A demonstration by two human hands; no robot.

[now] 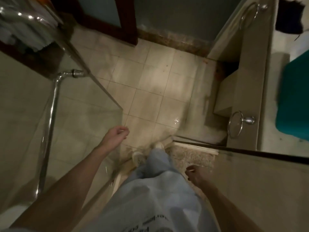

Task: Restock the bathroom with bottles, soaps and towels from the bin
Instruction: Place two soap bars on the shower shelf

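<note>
One blurred teal bin, far right

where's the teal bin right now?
Head view, far right edge: the teal bin sits on the pale countertop, just right of the lower chrome towel ring, with a dark cloth beyond it.

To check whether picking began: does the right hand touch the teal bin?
Apart. Head view: right hand hangs empty beside the leg; teal bin sits far up right.
</note>
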